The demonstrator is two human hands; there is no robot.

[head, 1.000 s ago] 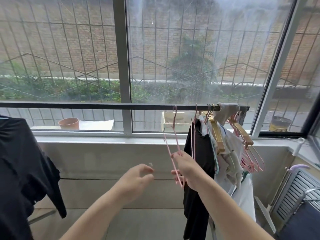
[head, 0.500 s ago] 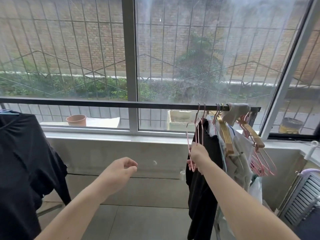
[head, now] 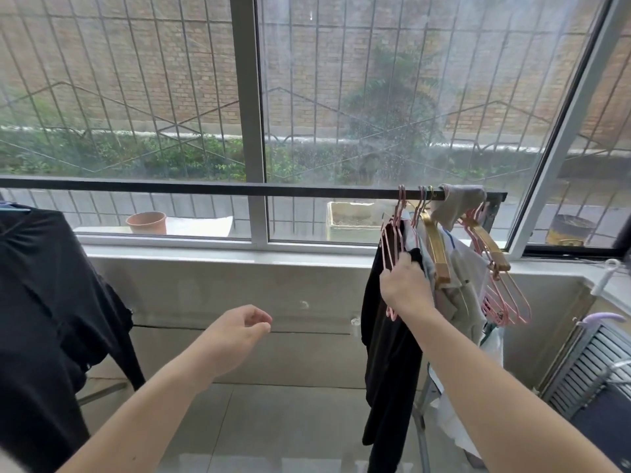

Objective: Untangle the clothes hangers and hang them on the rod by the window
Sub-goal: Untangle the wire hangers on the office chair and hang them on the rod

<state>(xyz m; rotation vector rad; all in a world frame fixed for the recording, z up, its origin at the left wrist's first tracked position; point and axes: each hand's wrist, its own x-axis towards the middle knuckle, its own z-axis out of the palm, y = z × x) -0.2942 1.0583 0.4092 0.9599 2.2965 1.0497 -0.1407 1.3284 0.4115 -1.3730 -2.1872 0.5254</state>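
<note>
Right hand (head: 403, 285) is up at the rod (head: 239, 190) now, fingers wrapped around the lower frame of the pink hangers (head: 392, 240), and those hangers hang long-axis down, hooks pointing up and caught over the rod at its right-hand stretch, frames turned nearly edge-on to us so the flat of each one faces along the rod. They sit just left of the black garment (head: 386, 353) and touching it, with the gold hangers (head: 435, 247) next along, then a grey cloth (head: 456, 203) draped over the rod's end and another bunch of pink hangers (head: 505, 295) dangling tilted at the far right. Left hand (head: 235, 332) floats well apart from all of it, lower and to the centre, fingers loosely curled and gripping nothing. Compared with a second ago, the held hanger has slid rightward along the rod: back then it hung alone, clear of the clothes with a gap beside it, and now it is tucked in against the black garment with its neighbour. The right hand has climbed with it, from below the sill line to up near the sill (head: 222, 250). The left hand has dropped away and eased its pinch. Another dark garment (head: 44, 319) hangs at the far left.
</note>
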